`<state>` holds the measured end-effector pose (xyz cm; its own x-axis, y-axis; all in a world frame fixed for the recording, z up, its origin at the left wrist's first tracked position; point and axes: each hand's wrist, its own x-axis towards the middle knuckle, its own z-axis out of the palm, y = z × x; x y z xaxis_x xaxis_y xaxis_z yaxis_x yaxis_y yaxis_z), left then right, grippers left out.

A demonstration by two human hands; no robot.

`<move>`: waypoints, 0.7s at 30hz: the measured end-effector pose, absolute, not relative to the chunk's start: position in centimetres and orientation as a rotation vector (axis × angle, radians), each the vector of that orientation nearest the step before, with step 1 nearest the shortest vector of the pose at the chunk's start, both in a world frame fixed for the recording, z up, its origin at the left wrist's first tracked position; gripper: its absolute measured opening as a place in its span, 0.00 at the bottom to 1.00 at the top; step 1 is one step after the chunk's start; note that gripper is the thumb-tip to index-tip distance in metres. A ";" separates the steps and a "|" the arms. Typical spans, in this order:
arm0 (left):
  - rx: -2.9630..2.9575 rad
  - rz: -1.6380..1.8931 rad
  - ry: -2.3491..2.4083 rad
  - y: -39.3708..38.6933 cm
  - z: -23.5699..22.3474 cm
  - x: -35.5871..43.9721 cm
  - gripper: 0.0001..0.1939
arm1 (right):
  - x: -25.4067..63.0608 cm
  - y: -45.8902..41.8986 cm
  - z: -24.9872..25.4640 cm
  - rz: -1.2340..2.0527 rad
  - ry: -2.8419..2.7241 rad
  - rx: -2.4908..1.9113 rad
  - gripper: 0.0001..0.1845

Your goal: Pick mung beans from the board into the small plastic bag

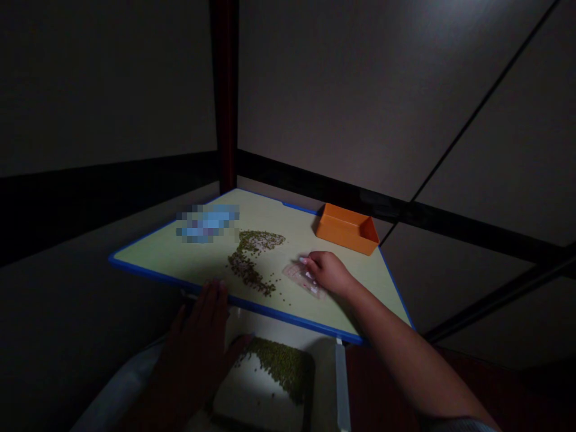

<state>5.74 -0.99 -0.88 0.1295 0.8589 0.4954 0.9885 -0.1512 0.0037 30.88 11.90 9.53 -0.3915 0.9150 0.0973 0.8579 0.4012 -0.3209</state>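
Note:
My right hand (324, 269) is closed, thumb and fingers pinching a flat, see-through plastic piece (294, 276) with faint markings. That piece lies against or just above the pale board; I cannot tell which. To its left, small green-brown grains (246, 270) spread over the board in a curved band. My left hand (202, 324) is in shadow at the board's near edge, its fingers stretched out and the thumb apart. Below the board, close to the left thumb, more green grains (281, 363) are heaped in a pale tray with a dark rim (310, 384).
The pale yellow board (360, 306) has a blue edge and sits in a corner between walls. An orange open box (344, 231) stands at its back right. A blurred-out blue item (207, 223) lies at the left. A dark red post (224, 96) rises behind.

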 end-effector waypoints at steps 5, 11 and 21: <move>-2.068 -0.553 -1.800 -1.0 -1.0 5.8 0.45 | 30.9 11.6 9.8 0.338 -2.458 -1.490 0.17; -2.059 -0.579 -1.767 -0.9 -1.1 5.7 0.46 | 30.8 11.3 10.0 0.180 -2.609 -1.494 0.14; -2.043 -0.615 -1.792 -0.7 -1.3 5.8 0.47 | 28.9 11.0 9.7 -0.067 -2.529 -1.672 0.19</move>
<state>5.82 -0.74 -1.33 0.1042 0.8371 0.5370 0.9905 -0.1363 0.0202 28.92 11.05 9.73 -0.3879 0.9145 0.1147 0.9193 0.3928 -0.0230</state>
